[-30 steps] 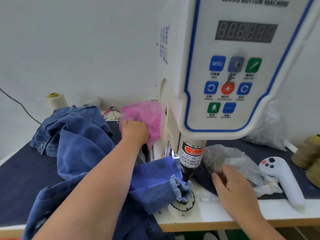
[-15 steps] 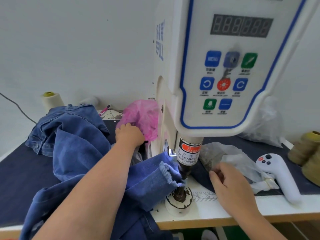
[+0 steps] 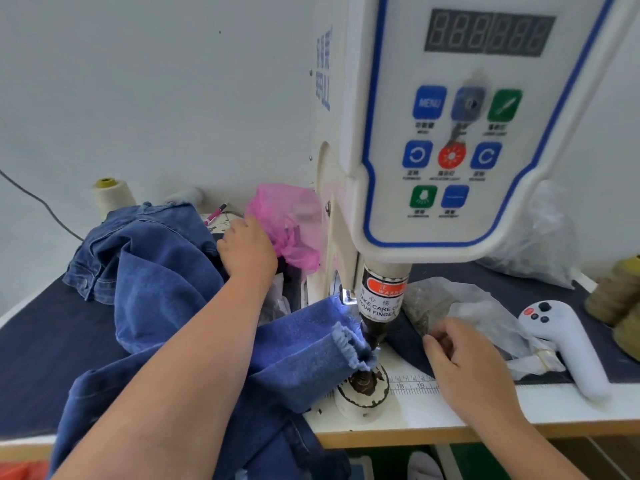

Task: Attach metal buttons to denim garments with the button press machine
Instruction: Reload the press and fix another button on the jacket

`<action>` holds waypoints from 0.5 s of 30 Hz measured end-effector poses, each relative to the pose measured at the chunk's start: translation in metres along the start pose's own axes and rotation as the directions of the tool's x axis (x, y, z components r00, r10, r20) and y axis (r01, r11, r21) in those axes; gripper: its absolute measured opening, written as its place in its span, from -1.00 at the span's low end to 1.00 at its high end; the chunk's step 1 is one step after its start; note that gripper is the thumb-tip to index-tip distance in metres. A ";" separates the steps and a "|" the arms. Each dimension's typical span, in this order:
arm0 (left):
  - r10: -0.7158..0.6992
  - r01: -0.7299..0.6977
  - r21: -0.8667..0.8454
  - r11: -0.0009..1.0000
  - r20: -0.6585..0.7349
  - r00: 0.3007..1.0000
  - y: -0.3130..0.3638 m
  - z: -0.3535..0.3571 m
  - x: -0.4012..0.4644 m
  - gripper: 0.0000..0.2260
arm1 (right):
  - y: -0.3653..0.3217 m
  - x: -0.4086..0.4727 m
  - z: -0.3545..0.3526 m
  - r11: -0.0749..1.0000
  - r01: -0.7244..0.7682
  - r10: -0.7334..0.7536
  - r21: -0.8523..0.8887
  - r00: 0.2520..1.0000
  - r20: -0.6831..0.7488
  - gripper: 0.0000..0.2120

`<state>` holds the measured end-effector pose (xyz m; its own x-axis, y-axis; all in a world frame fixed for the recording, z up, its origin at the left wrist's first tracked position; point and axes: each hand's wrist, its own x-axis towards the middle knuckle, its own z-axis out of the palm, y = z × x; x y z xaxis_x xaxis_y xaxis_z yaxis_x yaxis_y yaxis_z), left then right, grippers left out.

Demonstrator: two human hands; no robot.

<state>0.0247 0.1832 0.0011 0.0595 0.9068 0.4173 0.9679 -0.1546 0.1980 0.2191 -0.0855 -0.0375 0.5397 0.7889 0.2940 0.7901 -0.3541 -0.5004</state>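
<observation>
Plain white wall behind a pale-edged worktable topped with dark navy cloth, in soft even light.

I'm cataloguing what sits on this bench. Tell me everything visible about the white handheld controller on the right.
The white controller looks like smooth plastic, with a rounded head and a long handle. The head carries one red button and three dark ones. It lies flat at the table's right front, head pointing back-left, handle toward the front edge. It rests partly on the dark cloth and partly on the white surface. A clear plastic bag lies against it. Neither hand touches it.
</observation>
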 end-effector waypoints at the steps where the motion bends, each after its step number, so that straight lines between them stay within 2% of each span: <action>1: 0.072 -0.067 0.068 0.995 -0.073 0.995 0.001 0.002 -0.001 -0.64 | 0.000 0.000 0.000 1.000 0.001 -0.001 0.000 1.000 -0.001 -0.82; 2: 0.184 -0.168 0.132 0.977 -0.117 0.976 0.004 0.002 -0.002 -0.59 | 0.000 0.000 0.000 1.000 0.000 0.000 0.001 1.000 -0.001 -0.82; 4: 0.385 -0.367 0.221 0.904 -0.042 0.922 0.011 0.005 -0.006 -0.60 | 0.000 0.000 0.000 1.000 -0.005 0.005 0.000 1.000 0.001 -0.81; 6: 0.375 -0.388 0.123 0.914 0.114 0.920 0.015 0.003 -0.009 -0.67 | 0.000 0.001 0.000 1.000 -0.004 0.004 0.006 1.000 0.000 -0.81; 7: 0.350 -0.365 0.062 0.929 0.178 0.920 0.015 0.003 -0.006 -0.66 | 0.000 0.001 0.000 1.000 -0.003 0.003 0.010 1.000 0.000 -0.82; 9: 0.278 -0.315 0.100 0.944 0.279 0.919 0.004 0.006 0.000 -0.55 | -0.001 0.001 0.000 1.000 -0.002 0.002 0.015 1.000 0.001 -0.82; 11: 0.159 -0.187 0.030 0.982 0.412 0.897 -0.008 0.007 0.004 -0.47 | 0.000 0.001 0.000 1.000 -0.002 0.002 0.014 1.000 0.002 -0.81; 13: 0.129 -0.070 -0.147 0.987 0.443 0.887 -0.016 0.006 0.006 -0.61 | 0.000 0.001 0.000 1.000 0.000 0.000 0.011 1.000 0.002 -0.81; 15: 0.105 0.049 -0.341 0.939 0.421 0.901 -0.018 0.003 0.008 -0.77 | 0.000 0.001 0.000 1.000 -0.002 0.002 0.008 1.000 0.004 -0.81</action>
<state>0.0083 0.1940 -0.0016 0.2583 0.9658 0.0238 0.8286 -0.2342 0.5085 0.2195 -0.0850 -0.0371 0.5403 0.7900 0.2899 0.7867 -0.3518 -0.5073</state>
